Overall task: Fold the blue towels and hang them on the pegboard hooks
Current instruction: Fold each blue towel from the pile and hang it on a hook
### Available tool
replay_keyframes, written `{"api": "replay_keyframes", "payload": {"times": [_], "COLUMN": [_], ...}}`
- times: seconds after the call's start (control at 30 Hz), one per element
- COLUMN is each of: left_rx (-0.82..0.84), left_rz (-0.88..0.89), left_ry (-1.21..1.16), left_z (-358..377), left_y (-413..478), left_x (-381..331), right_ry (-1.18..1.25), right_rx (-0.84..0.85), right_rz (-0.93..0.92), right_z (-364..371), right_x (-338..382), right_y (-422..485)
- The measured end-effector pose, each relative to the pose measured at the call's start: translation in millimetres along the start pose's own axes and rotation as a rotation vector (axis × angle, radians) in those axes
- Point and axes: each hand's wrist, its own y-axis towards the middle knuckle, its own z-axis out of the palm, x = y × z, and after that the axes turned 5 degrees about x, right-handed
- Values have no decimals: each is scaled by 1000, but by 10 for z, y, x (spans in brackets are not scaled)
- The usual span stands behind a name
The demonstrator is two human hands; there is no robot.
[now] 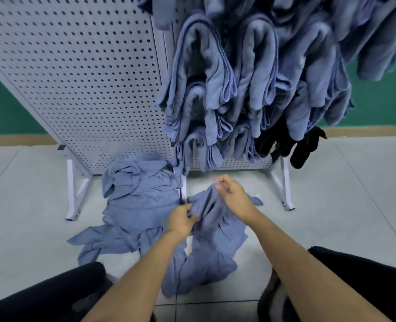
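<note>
The right hand (233, 196) pinches the top edge of a blue towel (217, 233) between thumb and curled fingers, and the left hand (180, 220), lower and nearer the body, grips a bunched fold of the same towel. The cloth is crumpled between the two hands, and its lower part trails down onto the pale tiled floor (343, 205) between the person's dark trouser legs (53, 296). Just to the left of it a loose pile of blue towels (141, 196) lies on the floor against the foot of the white pegboard (76, 77). Behind the hands, on the right-hand panel of the stand, many folded blue towels (217, 73) hang in crowded rows, hiding whatever carries them. A few black cloths (306, 147) hang at their lower right edge, and a green wall (6, 108) runs behind the stand
</note>
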Motion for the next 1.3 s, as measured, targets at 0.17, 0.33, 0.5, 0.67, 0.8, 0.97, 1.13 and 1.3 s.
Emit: {"api": "replay_keyframes", "payload": {"times": [0.17,0.33,0.5,0.67,0.8,0.97,1.13,1.3], "left_rx": [-87,-169,-3,246,258,177,252,315], "left_rz": [133,372,470,206,71,104,195,284], "left_ry": [-143,-261,-120,-49,-647,-1095,-1292,-1407], "left_z": [-608,-1399,-1807,-1813,-1778,-1958,-2063,-2104], "left_y": [-270,-627,-1083,-1120,-1176,-1242,-1301,-1337], "left_x": [-670,-1536,-2109,-2031,-1989,-2076,-2155,-2225], "right_ry": [-78,-82,101,400,447,387,309,347], "right_rx": [-75,-235,-349,-342,-248,-56,105,233], "right_rz": [-201,-316,-409,-379,-325,-130,88,175], "right_z": [-640,-1215,-1514,-1528,-1396,-1154,-1082,-1003], "right_x": [931,1745,2366,2722,2657,2140,1753,1664], "right_y": [-42,-267,-473,-536,-535,-519,-553,-511]}}
